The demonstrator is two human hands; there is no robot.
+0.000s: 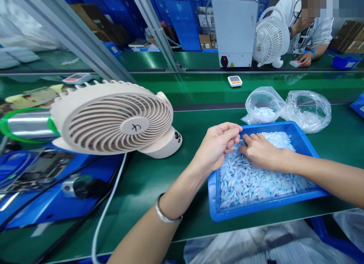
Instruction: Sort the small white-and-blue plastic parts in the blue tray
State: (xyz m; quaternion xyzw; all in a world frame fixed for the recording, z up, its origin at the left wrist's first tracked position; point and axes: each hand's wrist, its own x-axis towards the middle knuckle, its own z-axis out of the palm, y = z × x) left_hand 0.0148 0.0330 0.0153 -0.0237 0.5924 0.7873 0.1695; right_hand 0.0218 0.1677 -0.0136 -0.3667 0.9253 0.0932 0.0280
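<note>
A blue tray (214, 196) on the green workbench holds a great many small white and light-blue plastic pieces (256, 184). My left hand (220, 144) is over the tray's left rim, thumb and fingertips pinched together; whatever they hold is too small to make out. Inside the tray, my right hand (260, 152) reaches down among the pieces with its fingers bent. Its fingertips are partly hidden, so I cannot tell whether a piece is between them.
A beige fan (135, 125) stands left of the tray. Two clear plastic bags (263, 105) with small pieces sit behind it. Farther back are a small white timer (234, 81), a white metal box (235, 33), a white fan (271, 38) and a co-worker (321, 33). A white cable (109, 203) crosses the bench.
</note>
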